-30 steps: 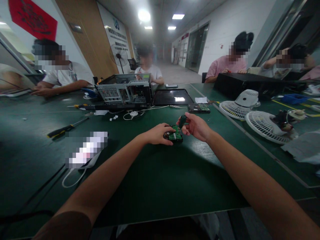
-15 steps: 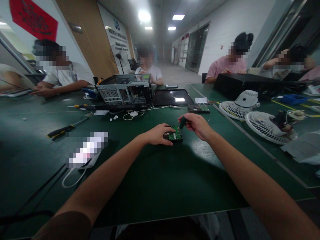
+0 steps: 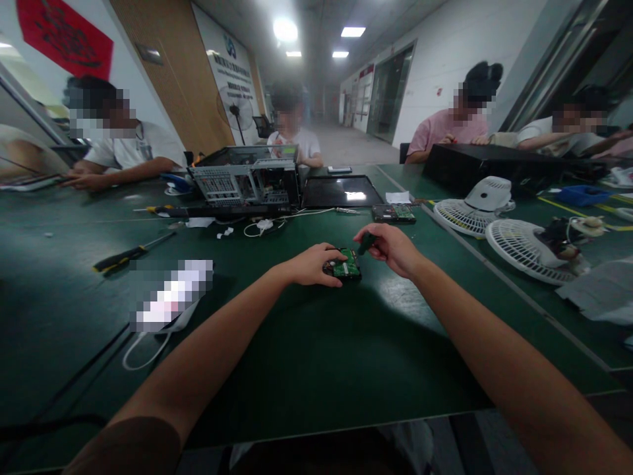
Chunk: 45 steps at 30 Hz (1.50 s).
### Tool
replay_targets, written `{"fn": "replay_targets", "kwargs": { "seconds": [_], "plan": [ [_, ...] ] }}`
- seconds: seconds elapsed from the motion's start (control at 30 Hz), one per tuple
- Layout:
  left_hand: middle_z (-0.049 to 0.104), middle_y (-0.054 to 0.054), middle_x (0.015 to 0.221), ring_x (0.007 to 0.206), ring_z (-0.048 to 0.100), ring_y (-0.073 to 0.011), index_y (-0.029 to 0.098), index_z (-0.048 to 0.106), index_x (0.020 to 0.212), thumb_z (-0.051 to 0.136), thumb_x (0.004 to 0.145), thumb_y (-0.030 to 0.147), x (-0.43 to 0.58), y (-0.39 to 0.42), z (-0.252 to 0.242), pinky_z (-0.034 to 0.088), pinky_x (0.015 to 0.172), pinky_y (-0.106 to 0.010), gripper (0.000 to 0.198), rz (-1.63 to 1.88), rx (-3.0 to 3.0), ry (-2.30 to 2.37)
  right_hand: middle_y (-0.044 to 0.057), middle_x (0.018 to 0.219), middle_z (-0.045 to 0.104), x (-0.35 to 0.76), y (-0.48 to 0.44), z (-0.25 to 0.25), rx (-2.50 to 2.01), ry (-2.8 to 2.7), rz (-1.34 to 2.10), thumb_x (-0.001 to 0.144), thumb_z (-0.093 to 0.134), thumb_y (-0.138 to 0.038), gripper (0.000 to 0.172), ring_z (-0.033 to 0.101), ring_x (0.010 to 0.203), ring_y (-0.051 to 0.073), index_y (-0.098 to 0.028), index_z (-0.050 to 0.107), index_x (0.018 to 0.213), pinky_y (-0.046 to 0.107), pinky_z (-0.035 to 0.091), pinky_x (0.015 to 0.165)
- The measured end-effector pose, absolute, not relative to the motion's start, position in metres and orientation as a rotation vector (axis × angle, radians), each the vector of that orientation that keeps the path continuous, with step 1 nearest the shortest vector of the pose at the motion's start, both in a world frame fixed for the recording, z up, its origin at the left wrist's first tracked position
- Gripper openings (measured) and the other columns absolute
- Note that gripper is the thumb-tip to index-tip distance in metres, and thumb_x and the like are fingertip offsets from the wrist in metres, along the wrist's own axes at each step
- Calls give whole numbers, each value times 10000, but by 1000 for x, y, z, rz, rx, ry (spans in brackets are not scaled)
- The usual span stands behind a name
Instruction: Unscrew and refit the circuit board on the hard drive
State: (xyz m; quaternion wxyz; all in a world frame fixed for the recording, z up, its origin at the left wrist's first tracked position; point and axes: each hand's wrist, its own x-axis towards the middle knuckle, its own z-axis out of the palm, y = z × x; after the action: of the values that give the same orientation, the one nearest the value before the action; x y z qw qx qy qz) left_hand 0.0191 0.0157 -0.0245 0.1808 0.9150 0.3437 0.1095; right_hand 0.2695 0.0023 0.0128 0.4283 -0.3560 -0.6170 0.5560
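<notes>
A hard drive (image 3: 350, 269), green circuit board facing up, lies on the green tabletop (image 3: 321, 369) in front of the person. The left hand (image 3: 316, 265) is spread over its left part, thumb along the near edge and fingers across the board and far side, holding it; this grip matches the one a second ago. The right hand (image 3: 393, 249) has its fingers closed around the dark green handle of a screwdriver (image 3: 366, 243) at the drive's right edge. A second ago that handle stood more upright, with the fingers looser about it; now it leans further to the right and the fingers are curled more tightly. The shaft is too small to make out, so whether its tip touches a screw cannot be told. Beyond the hands, a second hard drive (image 3: 394, 214) lies near a flat black panel (image 3: 342, 191), with an opened computer case (image 3: 242, 178) to the left. Two white fan parts, a nearer one (image 3: 529, 251) and a farther one (image 3: 457, 218), rest on the right; a black-and-yellow screwdriver (image 3: 121, 259) lies on the left. At the far right, a co-worker (image 3: 568, 135) has changed arm position, while these tabletop objects stay put.
</notes>
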Motion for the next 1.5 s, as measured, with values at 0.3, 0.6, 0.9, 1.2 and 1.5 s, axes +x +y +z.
{"fn": "replay_targets", "kwargs": {
  "seconds": [0.3,0.6,0.9,1.2,1.5],
  "plan": [
    [440,-133,1503,1342,467,-347,257,557,1449,763,772,610,20,14,-23,390,1107,-448,790,315,2575,962,73,911,707,267,-1,14,-863,-1500,1475,899,573,-442,260,409,509,97,-192,646,912,265,160,429],
    [438,-119,1507,1350,456,-354,287,542,1461,764,770,616,19,15,-24,381,1114,-472,796,313,2568,960,81,925,712,265,-3,15,-889,-1448,1495,914,534,-594,423,418,512,102,-197,677,945,270,186,435],
    [444,-126,1504,1351,458,-357,278,551,1453,775,760,610,19,16,-24,380,1110,-472,799,314,2565,962,104,900,726,265,-3,17,-919,-1408,1470,882,529,-477,342,405,513,110,-170,678,905,275,180,452],
    [432,-132,1504,1343,461,-355,272,549,1454,756,770,639,19,17,-24,387,1107,-464,803,289,2574,972,92,933,732,268,0,18,-904,-1464,1469,865,516,-426,327,378,533,122,-182,720,938,295,171,472],
    [440,-122,1503,1341,466,-352,287,546,1453,762,764,624,19,16,-24,387,1102,-466,797,302,2568,968,95,926,711,267,1,16,-864,-1376,1546,887,458,-460,366,410,544,128,-182,694,925,293,233,492]
  ]
}}
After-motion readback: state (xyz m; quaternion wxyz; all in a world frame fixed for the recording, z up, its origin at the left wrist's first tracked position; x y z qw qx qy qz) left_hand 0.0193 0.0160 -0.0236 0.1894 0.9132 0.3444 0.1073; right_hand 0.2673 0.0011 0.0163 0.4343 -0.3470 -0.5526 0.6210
